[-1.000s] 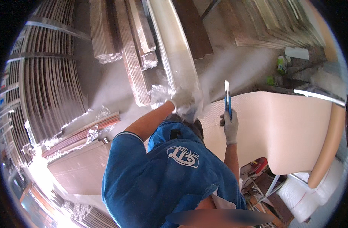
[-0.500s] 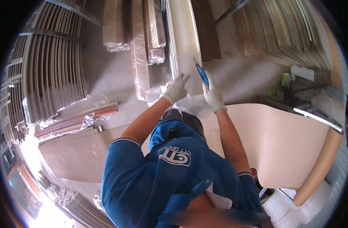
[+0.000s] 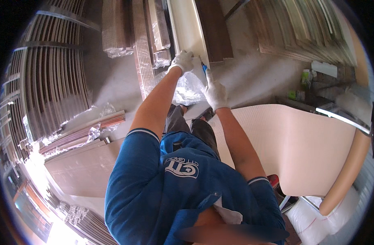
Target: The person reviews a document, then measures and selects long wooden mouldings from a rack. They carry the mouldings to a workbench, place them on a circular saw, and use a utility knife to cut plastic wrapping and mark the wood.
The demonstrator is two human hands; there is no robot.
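Observation:
A long cream panel [image 3: 188, 25] with raised edges extends away from me, and clear plastic wrap [image 3: 188, 90] hangs crumpled from its near end. My left hand [image 3: 182, 61], in a white glove, is at the left side of that end, its fingers curled on the plastic wrap. In my gloved right hand [image 3: 216, 92] is a blue utility knife [image 3: 204, 67]. Its tip points away from me, close to the panel's right edge near the end. I cannot tell whether the blade touches the wrap.
Wrapped stacks of long boards [image 3: 144, 53] lie left of the panel, and dark brown boards [image 3: 214, 32] lie to its right. Racked panels [image 3: 52, 77] fill the far left. More sheets [image 3: 303, 32] lean at the far right. A large beige sheet [image 3: 313, 151] curves up at my right.
Both hands have moved to the panel's near end. My left hand has gone from hovering with fingers apart to curling there. The knife has come close to the panel's right edge.

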